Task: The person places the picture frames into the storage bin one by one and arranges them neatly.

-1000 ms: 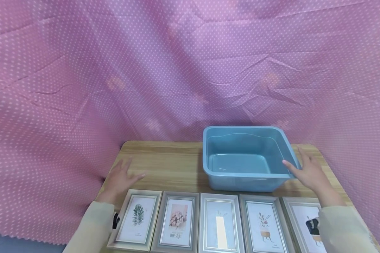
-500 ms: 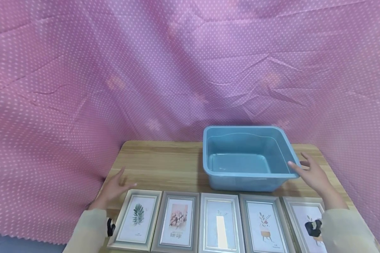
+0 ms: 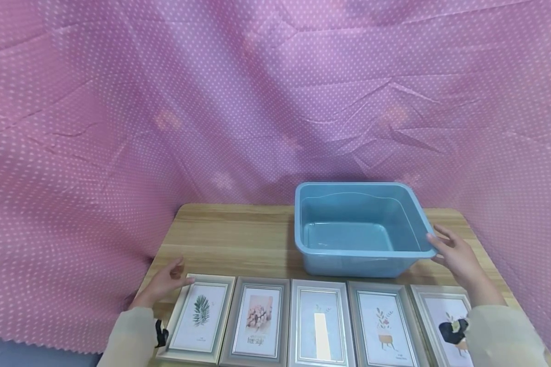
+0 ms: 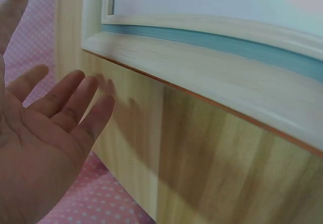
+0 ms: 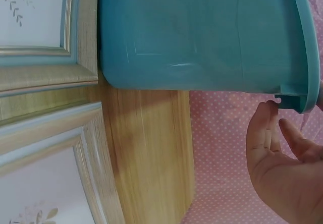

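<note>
A blue plastic tub (image 3: 353, 263) stands on the wooden table at the back right, with nothing in it. My right hand (image 3: 458, 260) holds its front right corner, thumb over the rim and fingers below. In the right wrist view, fingertips (image 5: 272, 104) reach the underside of the tub's rim (image 5: 306, 52). My left hand (image 3: 163, 282) is beside the upper left corner of the leftmost picture frame (image 3: 197, 315), which has a green leaf print. Seen from the left wrist, its fingers (image 4: 60, 95) are spread and loosely bent, apart from the frame (image 4: 202, 65).
Several silvery picture frames lie side by side along the front, including a pink flower one (image 3: 258, 316), a glare-streaked one (image 3: 320, 306) and a potted-plant one (image 3: 385, 326). Pink dotted cloth (image 3: 239, 102) hangs behind and at both sides of the table (image 3: 239, 229).
My left hand has come down and nearer to the leftmost frame's corner. My right hand has moved slightly back and closed around the tub's rim. The tub has hardly moved.
</note>
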The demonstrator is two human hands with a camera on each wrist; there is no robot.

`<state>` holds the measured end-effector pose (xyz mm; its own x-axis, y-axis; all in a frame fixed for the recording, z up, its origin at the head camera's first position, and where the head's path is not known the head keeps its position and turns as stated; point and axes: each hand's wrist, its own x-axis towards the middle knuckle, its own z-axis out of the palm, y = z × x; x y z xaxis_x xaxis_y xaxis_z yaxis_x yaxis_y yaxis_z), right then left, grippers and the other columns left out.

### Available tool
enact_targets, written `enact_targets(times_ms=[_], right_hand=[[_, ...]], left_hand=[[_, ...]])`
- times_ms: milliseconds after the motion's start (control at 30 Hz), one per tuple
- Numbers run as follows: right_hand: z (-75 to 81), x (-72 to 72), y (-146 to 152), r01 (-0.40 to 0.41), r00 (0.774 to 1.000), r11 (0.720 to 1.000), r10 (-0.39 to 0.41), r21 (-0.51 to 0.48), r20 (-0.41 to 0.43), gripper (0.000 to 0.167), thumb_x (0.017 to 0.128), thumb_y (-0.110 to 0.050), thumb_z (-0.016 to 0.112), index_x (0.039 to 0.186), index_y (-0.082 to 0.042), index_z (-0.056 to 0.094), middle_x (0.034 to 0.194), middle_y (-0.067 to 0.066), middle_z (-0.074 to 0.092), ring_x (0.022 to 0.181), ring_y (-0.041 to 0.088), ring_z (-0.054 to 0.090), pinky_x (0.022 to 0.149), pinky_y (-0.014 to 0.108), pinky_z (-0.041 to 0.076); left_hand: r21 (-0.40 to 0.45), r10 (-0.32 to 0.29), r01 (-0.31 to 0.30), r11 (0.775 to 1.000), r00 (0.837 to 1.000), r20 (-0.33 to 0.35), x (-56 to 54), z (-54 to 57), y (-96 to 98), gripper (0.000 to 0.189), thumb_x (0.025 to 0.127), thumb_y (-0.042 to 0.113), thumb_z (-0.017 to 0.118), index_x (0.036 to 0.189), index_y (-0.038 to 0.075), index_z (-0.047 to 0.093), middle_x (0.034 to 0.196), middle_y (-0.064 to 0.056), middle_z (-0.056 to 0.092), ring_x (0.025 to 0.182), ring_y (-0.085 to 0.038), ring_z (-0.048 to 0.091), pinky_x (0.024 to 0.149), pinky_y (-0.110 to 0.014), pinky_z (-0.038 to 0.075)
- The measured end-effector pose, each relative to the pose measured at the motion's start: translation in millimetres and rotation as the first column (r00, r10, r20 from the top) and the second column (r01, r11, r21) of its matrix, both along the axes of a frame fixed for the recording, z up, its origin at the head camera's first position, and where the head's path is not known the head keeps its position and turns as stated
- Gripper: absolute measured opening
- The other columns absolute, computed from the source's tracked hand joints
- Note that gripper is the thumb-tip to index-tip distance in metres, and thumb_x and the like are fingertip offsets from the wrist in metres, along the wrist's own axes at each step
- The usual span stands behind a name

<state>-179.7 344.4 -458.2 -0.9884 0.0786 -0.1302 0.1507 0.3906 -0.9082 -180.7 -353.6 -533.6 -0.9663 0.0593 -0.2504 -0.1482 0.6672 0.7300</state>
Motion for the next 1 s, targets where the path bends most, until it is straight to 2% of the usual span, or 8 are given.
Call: enact_targets(times_ms=[67, 133, 267, 367, 433, 500, 733, 1000], right_hand=[[-1.4, -1.2, 1, 0.008, 1.0, 0.998, -0.008, -0.056, 0.004, 0.079, 0.098, -0.044, 0.045, 0.149, 0.006, 0.008, 0.138, 0.041, 0.027, 0.089, 0.001, 0.056, 0.079, 0.023, 0.055], [-2.7, -2.5, 2, 0.018, 1.0, 0.995, -0.017, -0.103, 0.008, 0.079, 0.098, -0.043, 0.046, 0.149, 0.005, 0.009, 0.138, 0.04, 0.026, 0.084, -0.009, 0.052, 0.078, 0.021, 0.054], [-3.9, -4.9, 3, 0.026, 1.0, 0.982, -0.024, -0.188, 0.01, 0.077, 0.098, -0.039, 0.05, 0.149, 0.004, 0.012, 0.133, 0.033, 0.035, 0.085, -0.008, 0.055, 0.076, 0.016, 0.053], [-3.1, -6.1, 4, 0.03, 1.0, 0.956, -0.029, -0.291, 0.007, 0.076, 0.097, -0.034, 0.054, 0.149, 0.003, 0.013, 0.119, 0.012, 0.05, 0.086, -0.005, 0.058, 0.074, 0.013, 0.052], [-2.4, -6.8, 5, 0.029, 1.0, 0.932, -0.031, -0.361, 0.0, 0.076, 0.096, -0.031, 0.057, 0.149, 0.003, 0.014, 0.108, -0.006, 0.053, 0.088, -0.004, 0.059, 0.075, 0.012, 0.051], [-2.3, -7.7, 5, 0.02, 1.0, 0.907, -0.028, -0.421, -0.012, 0.076, 0.095, -0.027, 0.058, 0.149, 0.003, 0.014, 0.103, -0.014, 0.054, 0.089, -0.004, 0.059, 0.075, 0.012, 0.051], [-4.0, -10.6, 7, -0.009, 0.999, 0.828, -0.015, -0.561, -0.038, 0.065, 0.094, -0.019, 0.06, 0.148, -0.004, 0.026, 0.105, -0.017, 0.059, 0.094, -0.002, 0.059, 0.08, 0.013, 0.05], [-4.0, -15.5, 9, -0.01, 1.0, 0.819, -0.003, -0.573, -0.021, 0.065, 0.094, -0.019, 0.061, 0.148, -0.006, 0.028, 0.108, -0.018, 0.057, 0.096, -0.004, 0.059, 0.081, 0.011, 0.048]], left_hand=[[0.01, -0.002, 0.002, 1.0, 1.0, -0.007, 0.8, -1.8, -0.5, 0.096, 0.081, 0.03, 0.076, 0.146, -0.009, 0.017, 0.138, -0.037, 0.034, 0.123, -0.051, 0.038, 0.1, -0.059, 0.037], [0.018, -0.005, 0.005, 1.0, 1.0, -0.016, 1.2, -4.0, -1.0, 0.094, 0.081, 0.027, 0.077, 0.146, -0.01, 0.019, 0.137, -0.037, 0.035, 0.122, -0.051, 0.04, 0.098, -0.058, 0.039], [0.058, -0.011, 0.013, 0.998, 0.999, -0.037, 1.0, -10.4, -2.2, 0.091, 0.08, 0.019, 0.078, 0.144, -0.012, 0.023, 0.135, -0.037, 0.039, 0.12, -0.049, 0.044, 0.097, -0.053, 0.043], [0.095, -0.005, 0.009, 0.995, 0.999, -0.047, 0.3, -16.0, -3.5, 0.088, 0.079, 0.014, 0.078, 0.143, -0.013, 0.024, 0.134, -0.038, 0.04, 0.12, -0.048, 0.045, 0.098, -0.05, 0.043], [0.11, -0.001, 0.006, 0.994, 0.999, -0.052, 0.3, -18.7, -4.1, 0.085, 0.08, 0.011, 0.077, 0.142, -0.014, 0.024, 0.133, -0.038, 0.041, 0.119, -0.048, 0.046, 0.098, -0.048, 0.043], [0.129, 0.007, 0.0, 0.992, 0.998, -0.057, 0.8, -21.9, -5.3, 0.082, 0.08, 0.009, 0.076, 0.141, -0.015, 0.027, 0.132, -0.038, 0.042, 0.118, -0.048, 0.047, 0.096, -0.046, 0.045], [0.186, 0.052, -0.044, 0.982, 0.998, -0.035, 3.0, -34.6, -9.6, 0.072, 0.082, 0.009, 0.075, 0.137, -0.015, 0.036, 0.133, -0.034, 0.044, 0.116, -0.045, 0.05, 0.086, -0.038, 0.053], [0.167, 0.08, -0.07, 0.983, 0.995, -0.054, 3.8, -43.2, -6.1, 0.063, 0.083, 0.009, 0.074, 0.133, -0.014, 0.044, 0.124, -0.03, 0.054, 0.109, -0.039, 0.057, 0.08, -0.031, 0.055]])
